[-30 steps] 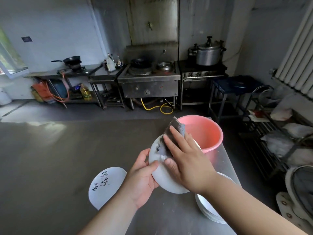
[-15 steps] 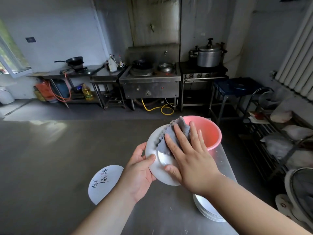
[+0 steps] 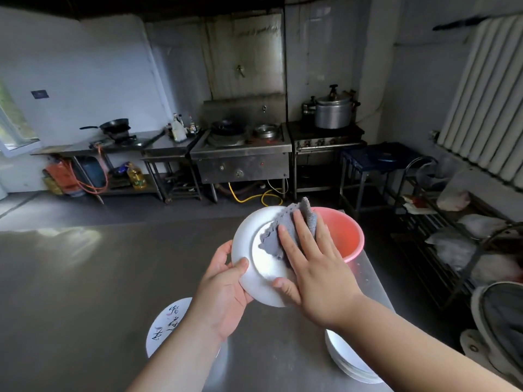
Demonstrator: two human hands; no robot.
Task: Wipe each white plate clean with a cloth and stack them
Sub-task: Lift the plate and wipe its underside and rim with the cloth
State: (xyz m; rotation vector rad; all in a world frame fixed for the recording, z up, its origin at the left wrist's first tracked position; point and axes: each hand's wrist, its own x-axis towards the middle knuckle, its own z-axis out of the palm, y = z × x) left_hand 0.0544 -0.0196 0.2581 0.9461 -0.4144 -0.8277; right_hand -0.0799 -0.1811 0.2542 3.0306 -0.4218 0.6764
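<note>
A person's left hand [image 3: 223,290] holds a white plate [image 3: 249,250] tilted above a stainless-steel table [image 3: 85,278], its grip clamped on the plate's lower-left rim with the thumb lying across the front face. The right hand [image 3: 314,267] presses a grey cloth [image 3: 283,227] flat against the plate's upper right, fingers straight and spread over the fabric, the thumb resting near the bottom rim (the cloth's scalloped edge reaches toward the plate's centre, and one corner rises past the top rim). Just behind the plate stands a pink plastic bucket [image 3: 343,236] at the table's far edge. On the table near the left forearm lies a white plate with black brush calligraphy [image 3: 167,323], partly hidden by the arm. Below the right forearm sits a stack of white plates [image 3: 348,360], at the table's right side. In the background, a steel wok stove [image 3: 243,159] stands against the far wall, with a large metal pressure cooker [image 3: 332,108] on the range beside it and a black wok [image 3: 114,125] on a burner to the left. A yellow hose [image 3: 254,196] coils on the floor beneath the stove.
</note>
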